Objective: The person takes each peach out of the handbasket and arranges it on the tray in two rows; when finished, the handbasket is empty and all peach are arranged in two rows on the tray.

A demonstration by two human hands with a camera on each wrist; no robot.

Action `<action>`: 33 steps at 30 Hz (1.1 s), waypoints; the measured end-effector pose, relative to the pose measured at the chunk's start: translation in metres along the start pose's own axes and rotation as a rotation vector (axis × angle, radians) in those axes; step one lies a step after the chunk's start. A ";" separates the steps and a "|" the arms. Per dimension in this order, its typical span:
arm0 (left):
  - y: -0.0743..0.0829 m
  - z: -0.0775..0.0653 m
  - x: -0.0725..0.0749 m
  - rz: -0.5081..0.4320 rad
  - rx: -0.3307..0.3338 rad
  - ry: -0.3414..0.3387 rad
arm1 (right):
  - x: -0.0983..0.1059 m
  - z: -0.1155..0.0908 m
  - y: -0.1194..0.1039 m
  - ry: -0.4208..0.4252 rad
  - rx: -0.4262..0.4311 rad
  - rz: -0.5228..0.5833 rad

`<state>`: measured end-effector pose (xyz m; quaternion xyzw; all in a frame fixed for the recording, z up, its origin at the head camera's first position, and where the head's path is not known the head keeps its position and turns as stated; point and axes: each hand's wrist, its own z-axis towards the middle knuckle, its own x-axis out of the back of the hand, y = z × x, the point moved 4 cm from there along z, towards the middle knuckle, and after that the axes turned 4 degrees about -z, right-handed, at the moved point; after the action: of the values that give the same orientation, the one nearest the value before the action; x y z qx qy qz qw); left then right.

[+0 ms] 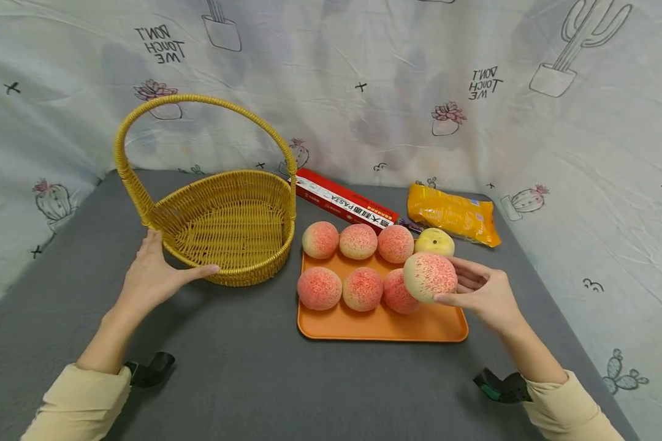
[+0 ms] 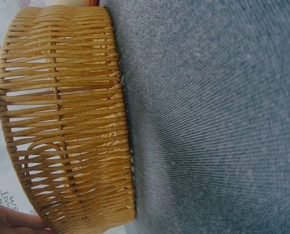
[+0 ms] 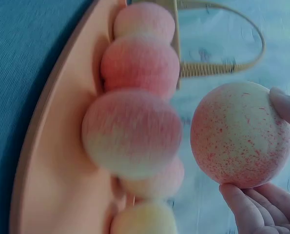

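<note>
My right hand [image 1: 488,294] holds a pink-speckled peach [image 1: 430,277] between thumb and fingers, above the right side of an orange tray [image 1: 375,331]. In the right wrist view, the peach [image 3: 242,134] is raised clear of the other fruit. Several peaches [image 1: 320,288] lie on the tray in two rows, with a pale yellow fruit [image 1: 434,242] at the back right. At the left stands a yellow wicker basket [image 1: 232,236] with a tall handle, nothing inside. My left hand [image 1: 154,269] touches its near-left rim, thumb and fingers spread and straight.
Behind the tray lie a red pasta box [image 1: 344,199] and an orange packet [image 1: 452,214]. A patterned white curtain [image 1: 331,86] hangs at the back and sides of the grey table [image 1: 243,367].
</note>
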<state>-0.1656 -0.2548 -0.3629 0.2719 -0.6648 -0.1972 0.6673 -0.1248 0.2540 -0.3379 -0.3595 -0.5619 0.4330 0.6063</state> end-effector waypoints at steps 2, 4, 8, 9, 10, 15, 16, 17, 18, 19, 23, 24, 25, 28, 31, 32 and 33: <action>0.000 0.000 0.001 0.000 0.000 -0.001 | 0.010 -0.002 0.006 0.029 -0.028 -0.022; 0.000 0.000 0.001 0.000 0.002 -0.003 | 0.018 -0.003 0.012 0.055 -0.064 -0.052; 0.000 0.000 0.001 0.000 0.005 -0.002 | 0.030 -0.004 0.025 0.071 -0.158 -0.125; -0.001 0.000 0.001 0.000 0.004 0.000 | 0.032 -0.004 0.029 0.069 -0.181 -0.150; -0.001 0.000 0.001 0.000 0.002 0.001 | 0.033 -0.004 0.033 0.066 -0.203 -0.179; -0.001 0.000 0.000 -0.001 -0.001 0.002 | 0.030 -0.004 0.052 0.015 -0.273 -0.266; -0.001 0.000 0.000 0.000 -0.001 0.001 | 0.029 -0.004 0.054 0.009 -0.275 -0.284; -0.001 0.000 0.000 0.000 -0.001 0.000 | 0.027 -0.004 0.055 0.004 -0.272 -0.303; 0.000 0.000 0.000 0.001 -0.001 0.000 | 0.026 -0.004 0.056 0.003 -0.265 -0.327; 0.000 0.000 0.000 0.001 -0.002 0.000 | 0.025 -0.004 0.057 0.003 -0.256 -0.349; 0.000 0.000 0.000 0.002 0.000 0.000 | 0.020 -0.002 0.055 0.007 -0.209 -0.458; 0.001 0.001 0.000 0.002 0.001 0.001 | 0.019 -0.002 0.054 0.000 -0.197 -0.480; 0.001 0.001 0.000 0.002 0.002 0.000 | 0.019 -0.002 0.052 -0.010 -0.188 -0.500; 0.001 0.001 0.000 0.002 0.004 -0.003 | 0.018 0.001 0.048 -0.053 -0.168 -0.555; 0.001 0.001 0.001 0.006 0.000 -0.003 | 0.018 0.004 0.044 -0.104 -0.161 -0.592; 0.001 0.001 0.001 0.008 -0.003 -0.003 | 0.018 0.005 0.043 -0.118 -0.159 -0.601; 0.001 0.001 0.001 0.011 -0.008 -0.002 | 0.018 0.005 0.043 -0.131 -0.156 -0.607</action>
<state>-0.1663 -0.2547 -0.3614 0.2655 -0.6662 -0.1963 0.6687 -0.1355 0.2859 -0.3704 -0.1922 -0.7129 0.2100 0.6409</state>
